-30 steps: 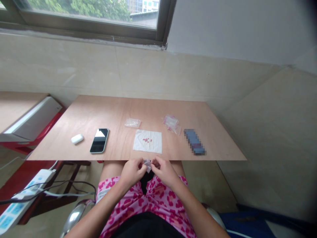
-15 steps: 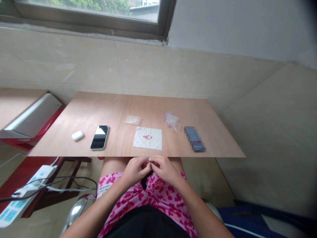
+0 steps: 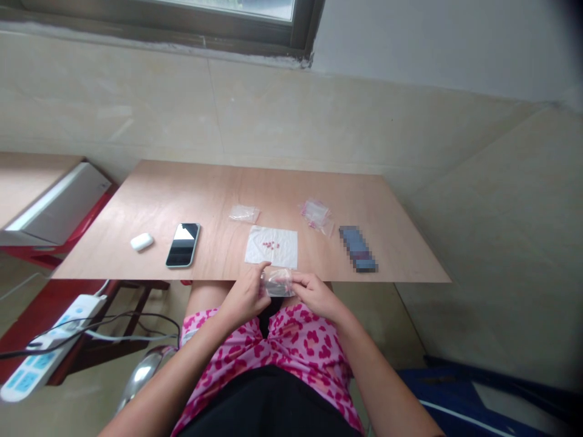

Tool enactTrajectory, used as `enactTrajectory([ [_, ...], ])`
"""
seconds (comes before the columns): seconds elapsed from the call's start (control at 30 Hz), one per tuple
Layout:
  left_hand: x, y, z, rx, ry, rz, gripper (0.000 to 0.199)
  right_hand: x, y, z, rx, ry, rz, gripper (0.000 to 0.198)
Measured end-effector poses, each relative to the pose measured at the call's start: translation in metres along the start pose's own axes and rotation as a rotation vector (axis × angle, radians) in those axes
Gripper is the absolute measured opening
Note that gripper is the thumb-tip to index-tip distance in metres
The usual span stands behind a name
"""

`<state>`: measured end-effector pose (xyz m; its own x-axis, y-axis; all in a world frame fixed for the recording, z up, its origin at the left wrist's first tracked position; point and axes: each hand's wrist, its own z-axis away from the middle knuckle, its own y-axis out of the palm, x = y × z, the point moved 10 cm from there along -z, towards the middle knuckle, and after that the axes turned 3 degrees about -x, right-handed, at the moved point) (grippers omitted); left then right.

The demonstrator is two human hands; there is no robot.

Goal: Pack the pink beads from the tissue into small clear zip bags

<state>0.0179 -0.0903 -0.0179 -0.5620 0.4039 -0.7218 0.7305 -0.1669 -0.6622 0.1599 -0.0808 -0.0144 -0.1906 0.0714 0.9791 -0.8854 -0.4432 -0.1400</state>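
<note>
A small clear plastic bag point(image 3: 279, 283) is stretched between my hands at the table's near edge, above my lap. My left hand point(image 3: 248, 292) grips its left side, with a finger raised along the top corner. On its other side my right hand point(image 3: 314, 294) pinches the bag's right edge. Just beyond lies a white tissue point(image 3: 286, 246) with several tiny red pieces point(image 3: 271, 245) on it. Farther back are another clear plastic bag point(image 3: 245, 213) and a pile of clear bags with pink edges point(image 3: 316, 215).
A phone point(image 3: 183, 245) and a white earbud case point(image 3: 142, 242) lie on the table point(image 3: 218, 188) to the left. A pixelated dark object point(image 3: 358, 249) lies on the right. Left of my legs, a power strip point(image 3: 50, 349) with cables rests on a red stool.
My hands were together with the bag mostly hidden between them. They have moved apart and the bag is now spread out between them. The view has tilted slightly down.
</note>
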Motion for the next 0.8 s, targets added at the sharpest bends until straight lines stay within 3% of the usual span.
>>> enactTrajectory([
  [0.23,0.007,-0.010,-0.003,0.001,-0.040,0.043,0.073,-0.026,-0.003,0.000,-0.037,0.102,-0.017,0.044],
  [0.47,0.019,-0.017,-0.006,0.022,-0.110,0.049,0.075,-0.030,-0.014,0.000,-0.128,0.100,0.098,0.054],
  [0.63,0.020,-0.022,-0.007,0.041,-0.076,-0.006,0.076,-0.024,-0.016,-0.001,-0.146,0.074,0.121,0.056],
  [0.8,-0.003,-0.017,-0.007,0.114,0.039,0.024,0.086,-0.017,-0.001,0.001,-0.086,0.077,0.141,0.044],
])
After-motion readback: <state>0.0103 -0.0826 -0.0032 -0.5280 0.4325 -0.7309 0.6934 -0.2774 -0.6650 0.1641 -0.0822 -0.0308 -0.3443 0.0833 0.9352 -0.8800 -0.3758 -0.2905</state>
